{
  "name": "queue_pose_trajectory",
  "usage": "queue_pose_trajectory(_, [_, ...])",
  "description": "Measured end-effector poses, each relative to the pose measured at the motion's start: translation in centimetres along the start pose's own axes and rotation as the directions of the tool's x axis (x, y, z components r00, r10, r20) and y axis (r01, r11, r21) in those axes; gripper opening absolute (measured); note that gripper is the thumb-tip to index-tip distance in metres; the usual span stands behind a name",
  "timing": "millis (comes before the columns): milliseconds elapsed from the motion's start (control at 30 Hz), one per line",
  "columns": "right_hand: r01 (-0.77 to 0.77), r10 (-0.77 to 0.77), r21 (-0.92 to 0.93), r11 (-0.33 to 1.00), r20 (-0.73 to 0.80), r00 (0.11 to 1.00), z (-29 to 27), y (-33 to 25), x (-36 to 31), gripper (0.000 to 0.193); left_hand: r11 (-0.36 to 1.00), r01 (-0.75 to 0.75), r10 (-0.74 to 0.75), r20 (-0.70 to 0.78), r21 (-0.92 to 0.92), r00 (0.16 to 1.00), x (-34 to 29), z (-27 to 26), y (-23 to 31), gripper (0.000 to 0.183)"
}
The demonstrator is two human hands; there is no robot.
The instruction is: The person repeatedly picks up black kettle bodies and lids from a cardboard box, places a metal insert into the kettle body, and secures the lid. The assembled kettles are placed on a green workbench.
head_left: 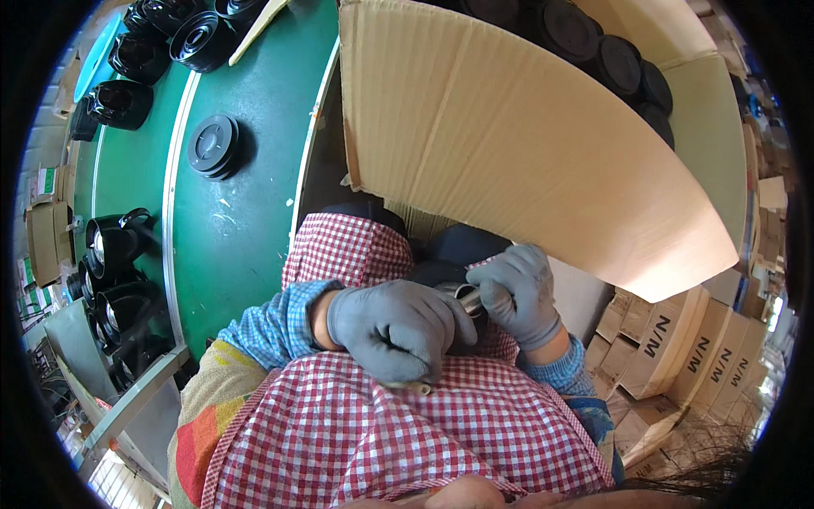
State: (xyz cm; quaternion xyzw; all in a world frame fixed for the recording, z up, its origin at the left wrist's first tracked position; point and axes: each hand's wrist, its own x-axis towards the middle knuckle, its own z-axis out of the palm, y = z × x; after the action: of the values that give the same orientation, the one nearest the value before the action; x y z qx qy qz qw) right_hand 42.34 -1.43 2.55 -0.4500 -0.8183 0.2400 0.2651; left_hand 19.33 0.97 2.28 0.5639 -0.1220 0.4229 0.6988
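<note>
A person sits with both gloved hands close together over the lap, a shiny metal piece (467, 296) between them, in front of the red-and-white checked apron (339, 433). The right hand (521, 293) is closed around one end of the piece, its fingers folded tight. The left hand (392, 327) is curled with its fingertips beside the other end; its palm is turned away, so whether it grips the piece too, I cannot tell. Beyond the hands stands an open cardboard box (509, 127) with round black parts (617, 66) inside. To the left runs a green table (233, 271), carrying a round black lid-like part (214, 146) near its middle, black pots (114, 246) along its far left side and more black parts (203, 41) at the top. Brown cartons (670, 343) are stacked on the right.
</note>
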Motion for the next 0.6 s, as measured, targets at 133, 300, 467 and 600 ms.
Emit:
queue_pose_trajectory(133, [0.015,-0.028,-0.076,0.997,-0.186,0.982,1.0,0.6,-0.9,0.016,0.963,0.149,-0.168,-0.068,-0.224,0.983,0.1,-0.3,0.0,0.019])
queue_pose_trajectory(300, [-0.084,0.171,0.279,0.957,-0.302,0.938,4.7,5.5,-0.7,0.039,0.826,0.414,-0.179,-0.519,0.382,0.836,-3.2,-0.6,5.9,0.030])
queue_pose_trajectory(467, [-0.355,0.733,0.811,0.465,-0.127,0.669,5.3,9.1,-3.3,0.070,-0.373,0.463,-0.333,-0.582,0.804,0.742,-13.4,6.0,7.9,0.028])
queue_pose_trajectory(600, [-0.461,0.732,0.795,0.394,0.032,0.681,5.4,7.3,-7.1,0.079,-0.368,0.382,-0.400,-0.515,0.848,0.758,-13.7,8.0,5.4,0.037])
